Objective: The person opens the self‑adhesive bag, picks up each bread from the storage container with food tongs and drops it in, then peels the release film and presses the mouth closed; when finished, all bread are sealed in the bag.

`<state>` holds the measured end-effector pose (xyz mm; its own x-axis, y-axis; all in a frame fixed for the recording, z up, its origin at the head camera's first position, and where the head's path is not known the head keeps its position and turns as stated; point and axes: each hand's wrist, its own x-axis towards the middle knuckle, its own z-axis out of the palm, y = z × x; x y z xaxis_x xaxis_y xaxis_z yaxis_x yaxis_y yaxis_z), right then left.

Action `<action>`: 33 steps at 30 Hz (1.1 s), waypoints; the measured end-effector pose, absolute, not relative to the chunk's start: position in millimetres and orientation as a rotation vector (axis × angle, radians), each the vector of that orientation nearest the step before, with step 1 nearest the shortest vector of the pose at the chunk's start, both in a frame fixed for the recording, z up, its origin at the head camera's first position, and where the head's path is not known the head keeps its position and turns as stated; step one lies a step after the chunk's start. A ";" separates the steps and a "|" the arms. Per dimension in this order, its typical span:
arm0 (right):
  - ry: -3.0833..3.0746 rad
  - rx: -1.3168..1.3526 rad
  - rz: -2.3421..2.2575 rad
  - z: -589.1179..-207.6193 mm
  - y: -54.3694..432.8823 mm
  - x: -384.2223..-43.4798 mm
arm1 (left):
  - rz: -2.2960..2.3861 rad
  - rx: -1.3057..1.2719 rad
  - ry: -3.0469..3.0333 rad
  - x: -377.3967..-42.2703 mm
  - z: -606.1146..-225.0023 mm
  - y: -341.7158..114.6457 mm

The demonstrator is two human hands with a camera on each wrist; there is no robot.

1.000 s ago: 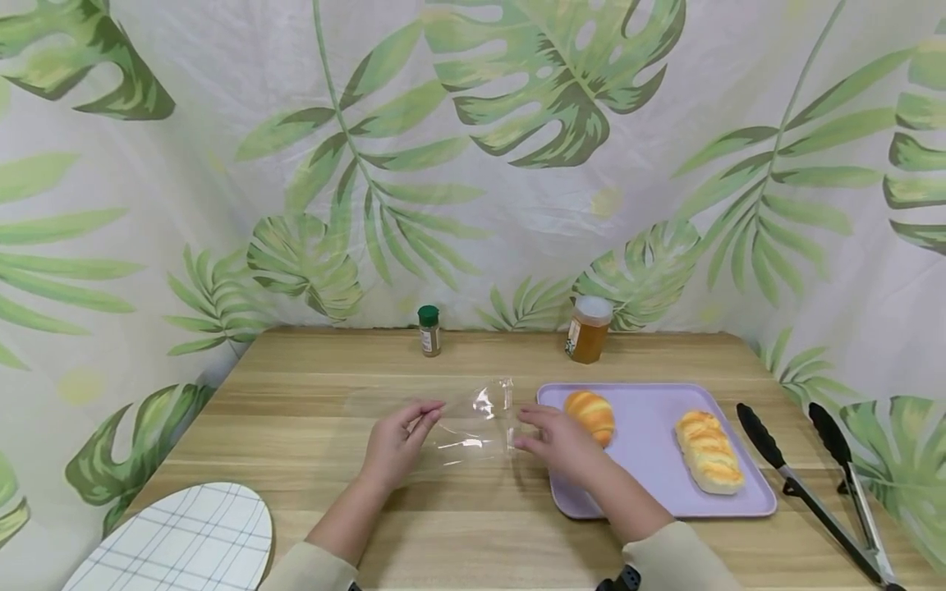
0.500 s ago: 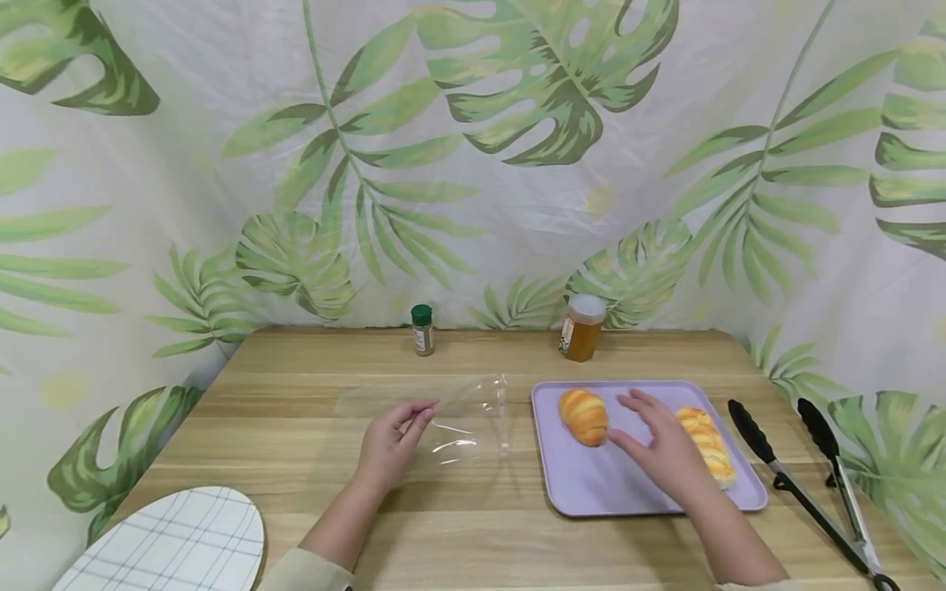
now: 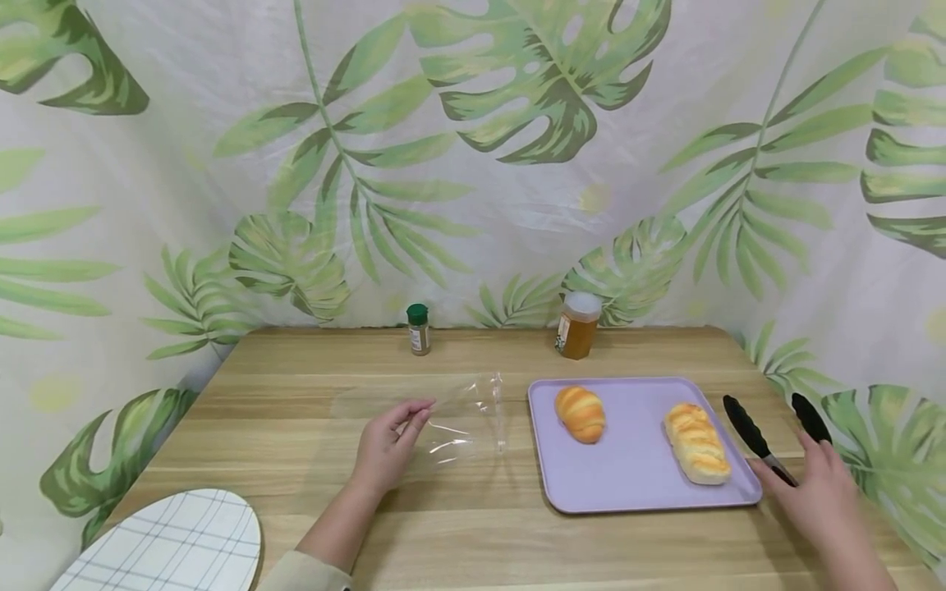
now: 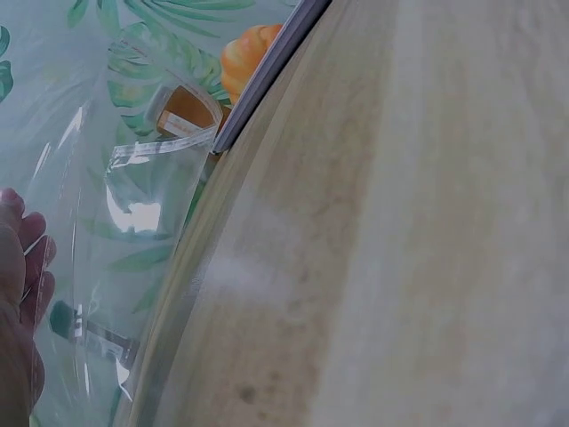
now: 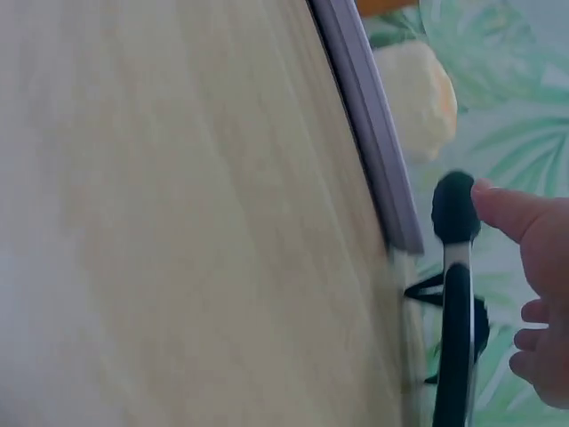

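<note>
A clear plastic bag (image 3: 461, 419) lies flat on the wooden table, left of a purple tray (image 3: 636, 492). My left hand (image 3: 417, 414) pinches the bag's left edge; the left wrist view shows its fingers (image 4: 27, 285) behind the clear film (image 4: 133, 222). On the tray sit a round golden bun (image 3: 580, 413) and a long loaf (image 3: 695, 442). Black-tipped metal tongs (image 3: 746, 423) lie to the tray's right. My right hand (image 3: 794, 472) lies over them with fingers extended; one fingertip (image 5: 498, 209) touches a black tip (image 5: 455, 209) in the blurred right wrist view.
A green-capped spice jar (image 3: 418, 328) and a honey jar (image 3: 578, 326) stand at the table's back edge. A plaid oval plate (image 3: 163, 546) sits at the front left corner. Leaf-print cloth hangs behind and on both sides of the table.
My right hand left the bag, crossed over the tray and reached the tongs at the right. The left hand has stayed on the bag.
</note>
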<state>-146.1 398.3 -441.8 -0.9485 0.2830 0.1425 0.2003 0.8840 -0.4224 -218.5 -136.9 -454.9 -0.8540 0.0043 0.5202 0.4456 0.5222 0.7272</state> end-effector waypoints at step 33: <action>-2.781 -0.981 0.794 -455.0 432.3 -135.0 | -1.291 -0.378 -2.296 -215.8 -455.8 -135.7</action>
<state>-135.0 432.3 -455.0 -0.7900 0.6069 -0.0871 0.5613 0.6588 -0.5009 -215.8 -135.7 -455.8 -0.8488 0.0071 0.5287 0.4554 0.5176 0.7243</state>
